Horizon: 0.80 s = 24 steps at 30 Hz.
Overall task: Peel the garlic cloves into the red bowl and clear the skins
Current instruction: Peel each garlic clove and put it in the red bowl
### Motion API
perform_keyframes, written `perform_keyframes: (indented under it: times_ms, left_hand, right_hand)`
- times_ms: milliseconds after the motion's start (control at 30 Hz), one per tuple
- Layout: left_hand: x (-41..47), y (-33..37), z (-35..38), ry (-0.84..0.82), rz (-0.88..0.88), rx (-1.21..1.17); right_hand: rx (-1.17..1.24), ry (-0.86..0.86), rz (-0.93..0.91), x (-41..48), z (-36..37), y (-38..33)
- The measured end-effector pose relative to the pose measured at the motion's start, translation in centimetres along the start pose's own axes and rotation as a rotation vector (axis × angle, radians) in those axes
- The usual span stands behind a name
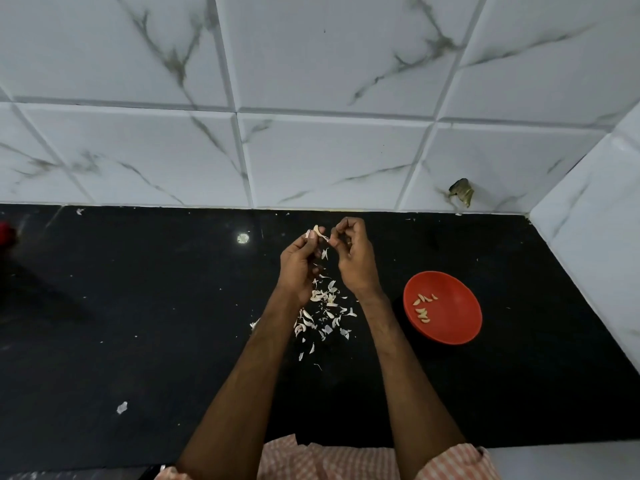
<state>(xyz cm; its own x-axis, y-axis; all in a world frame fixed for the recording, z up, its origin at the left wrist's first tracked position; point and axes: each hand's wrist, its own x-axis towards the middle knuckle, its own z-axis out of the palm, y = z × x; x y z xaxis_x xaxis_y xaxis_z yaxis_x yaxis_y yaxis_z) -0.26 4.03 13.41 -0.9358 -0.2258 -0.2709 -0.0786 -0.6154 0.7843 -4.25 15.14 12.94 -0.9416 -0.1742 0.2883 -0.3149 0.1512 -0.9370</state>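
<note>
My left hand (298, 263) pinches a garlic clove (317, 231) at its fingertips, above the black counter. My right hand (353, 256) is close beside it, its thumb and finger pinching a strip of skin (325, 237) that hangs off the clove. A loose flake of skin (325, 253) sits in the gap between the two hands. Below my wrists, a scatter of pale garlic skins (323, 311) lies on the counter. The red bowl (450, 327) stands to the right of my right forearm, with several peeled cloves (423, 306) inside.
The black counter (138, 306) runs back to a white marble-tiled wall (329, 150); a side wall (595, 254) closes the right. A red object (6, 233) shows at the left edge. Stray skin bits (122, 407) lie on the left of the counter.
</note>
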Motion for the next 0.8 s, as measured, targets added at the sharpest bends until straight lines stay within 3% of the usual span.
perform_keyframes:
  times_ms: [100, 233, 433, 633, 700, 800]
  left_hand:
    - [-0.1, 0.5, 0.1, 0.004, 0.037, 0.019]
    - [0.0, 0.9, -0.3, -0.051, 0.124, 0.214]
    - [0.3, 0.4, -0.2, -0.129, 0.26, 0.554]
    - [0.4, -0.1, -0.9, 0.047, 0.387, 0.959]
    - [-0.1, 0.0, -0.2, 0.054, 0.394, 0.931]
    - [-0.7, 0.4, 0.8, -0.014, 0.222, 0.585]
  right_hand:
    - [-0.069, 0.021, -0.004, 0.0, -0.3, 0.4]
    - [-0.19, 0.031, -0.082, 0.3, -0.9, 0.6]
    - [-0.046, 0.017, -0.004, 0.3, -0.2, -1.1]
    - [-0.013, 0.085, 0.055, -0.1, 0.1, -1.0]
    - [-0.009, 0.135, 0.078, -0.4, 0.7, -1.1]
    - [0.014, 0.192, 0.068, -1.0, 1.3, -1.1]
